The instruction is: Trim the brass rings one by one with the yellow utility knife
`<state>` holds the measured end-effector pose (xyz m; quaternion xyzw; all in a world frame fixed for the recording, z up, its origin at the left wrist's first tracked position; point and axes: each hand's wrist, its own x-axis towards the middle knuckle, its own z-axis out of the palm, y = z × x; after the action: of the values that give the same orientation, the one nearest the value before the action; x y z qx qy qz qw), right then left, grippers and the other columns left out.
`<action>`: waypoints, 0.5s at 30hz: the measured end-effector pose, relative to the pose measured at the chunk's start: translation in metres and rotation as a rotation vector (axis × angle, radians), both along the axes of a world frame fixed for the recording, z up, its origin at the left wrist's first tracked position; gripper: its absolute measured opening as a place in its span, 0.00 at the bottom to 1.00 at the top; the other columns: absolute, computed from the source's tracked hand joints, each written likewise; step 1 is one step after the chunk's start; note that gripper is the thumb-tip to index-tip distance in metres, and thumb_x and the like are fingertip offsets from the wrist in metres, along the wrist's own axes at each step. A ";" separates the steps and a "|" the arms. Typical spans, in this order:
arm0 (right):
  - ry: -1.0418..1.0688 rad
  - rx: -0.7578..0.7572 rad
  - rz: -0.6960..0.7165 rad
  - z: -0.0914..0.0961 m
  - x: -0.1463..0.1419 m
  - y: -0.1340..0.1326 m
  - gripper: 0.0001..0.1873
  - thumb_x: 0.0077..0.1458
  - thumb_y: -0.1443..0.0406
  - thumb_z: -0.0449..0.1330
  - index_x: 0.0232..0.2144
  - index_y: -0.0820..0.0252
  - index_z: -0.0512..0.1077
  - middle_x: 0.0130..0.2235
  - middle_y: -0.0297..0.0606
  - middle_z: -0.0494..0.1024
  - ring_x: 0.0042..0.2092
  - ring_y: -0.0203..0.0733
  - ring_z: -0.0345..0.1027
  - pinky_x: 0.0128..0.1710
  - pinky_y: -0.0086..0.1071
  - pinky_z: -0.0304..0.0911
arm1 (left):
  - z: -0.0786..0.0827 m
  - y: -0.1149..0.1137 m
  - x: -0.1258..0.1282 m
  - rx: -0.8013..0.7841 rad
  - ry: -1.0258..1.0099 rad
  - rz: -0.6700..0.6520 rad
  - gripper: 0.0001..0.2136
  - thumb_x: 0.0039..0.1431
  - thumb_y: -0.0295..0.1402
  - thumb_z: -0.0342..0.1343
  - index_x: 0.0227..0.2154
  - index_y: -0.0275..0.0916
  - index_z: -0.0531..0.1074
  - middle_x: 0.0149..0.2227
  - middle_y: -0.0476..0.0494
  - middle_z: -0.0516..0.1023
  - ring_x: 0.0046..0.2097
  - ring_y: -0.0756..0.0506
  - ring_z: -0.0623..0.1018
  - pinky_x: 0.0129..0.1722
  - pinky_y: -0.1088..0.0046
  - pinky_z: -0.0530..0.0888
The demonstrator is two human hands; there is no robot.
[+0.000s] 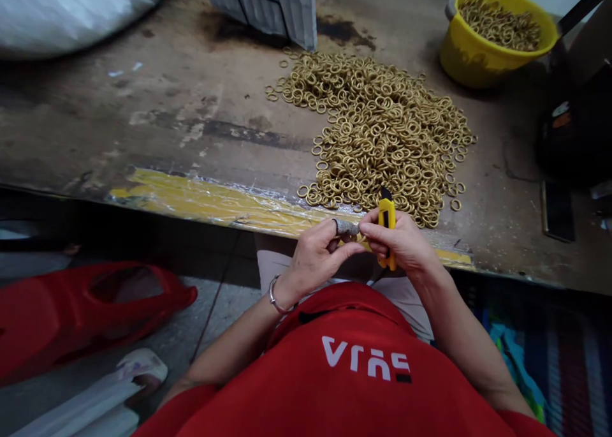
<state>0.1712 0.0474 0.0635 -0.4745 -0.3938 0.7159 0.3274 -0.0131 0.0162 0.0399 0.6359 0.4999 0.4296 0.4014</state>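
My right hand (406,242) is closed around a yellow utility knife (386,217), held upright just below the table edge. My left hand (315,258) meets it, its fingers pinched together; a grey wrap (345,228) covers the index fingertip, and whether it pinches anything small I cannot make out. A silver bracelet sits on my left wrist. Just beyond both hands a big heap of brass-coloured rings (382,131) lies on the worn table (143,105).
A yellow tub (471,57) full of the same rings stands at the back right. A grey crate (272,6) and a white sack (71,9) sit at the back. Yellow tape lines the table's front edge (201,201). A red plastic object (71,316) lies on the floor left.
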 end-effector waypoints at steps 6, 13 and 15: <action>0.104 -0.134 -0.062 -0.008 -0.003 0.001 0.23 0.39 0.54 0.75 0.27 0.59 0.68 0.17 0.22 0.62 0.16 0.26 0.49 0.14 0.22 0.48 | -0.005 -0.005 0.007 -0.093 -0.075 -0.038 0.06 0.56 0.36 0.66 0.33 0.40 0.81 0.31 0.44 0.79 0.34 0.45 0.74 0.39 0.70 0.70; -0.194 0.154 -0.061 -0.002 -0.005 -0.009 0.19 0.54 0.49 0.64 0.29 0.58 0.68 0.22 0.28 0.68 0.19 0.29 0.53 0.18 0.26 0.51 | -0.006 -0.008 0.016 -0.465 -0.512 -0.033 0.12 0.54 0.41 0.66 0.33 0.37 0.78 0.24 0.51 0.71 0.24 0.53 0.66 0.23 0.79 0.64; -0.461 0.404 -0.009 -0.002 0.000 -0.015 0.15 0.60 0.54 0.58 0.29 0.58 0.70 0.24 0.32 0.70 0.24 0.34 0.60 0.24 0.29 0.56 | -0.009 -0.007 0.015 -0.529 -0.630 -0.023 0.14 0.53 0.43 0.67 0.32 0.36 0.76 0.22 0.53 0.66 0.22 0.55 0.60 0.19 0.81 0.57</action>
<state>0.1716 0.0322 0.0617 -0.5513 -0.5901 0.4951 0.3204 0.0021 0.0088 0.0308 0.3536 0.4386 0.4557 0.6892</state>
